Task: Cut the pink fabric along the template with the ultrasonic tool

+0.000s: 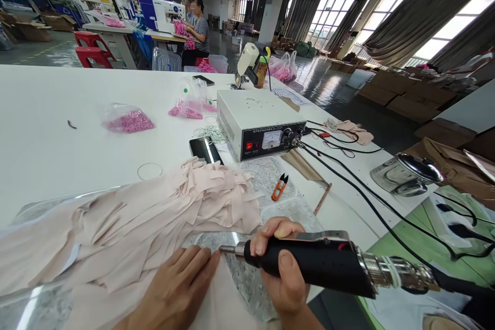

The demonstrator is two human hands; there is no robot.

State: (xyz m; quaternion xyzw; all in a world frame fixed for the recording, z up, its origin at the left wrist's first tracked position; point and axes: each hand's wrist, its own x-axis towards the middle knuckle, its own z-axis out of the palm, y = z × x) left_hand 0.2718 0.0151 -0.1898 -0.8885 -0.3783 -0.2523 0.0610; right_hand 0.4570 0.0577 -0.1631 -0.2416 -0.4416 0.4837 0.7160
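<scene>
My right hand (284, 268) is wrapped round a black handheld tool (317, 263) with a thin metal tip pointing left. The tip touches or nearly touches the fingertips of my left hand (185, 281). That hand lies palm down, fingers together and stretched, on pale pink fabric (228, 299). A heap of pale pink fabric strips (147, 221) spreads to the left and beyond it, over a grey marbled sheet (251, 278). From the tool's back end, a cable runs off to the right. Whether my left fingers pinch any fabric is hidden.
Behind the fabric stand a white control box (259, 118) with cables, a phone (206, 150) and orange snips (279, 187). Bags of pink pieces (129, 121) lie farther back. A glass jar (404, 174) is at right. Another person (199, 31) sits beyond the table.
</scene>
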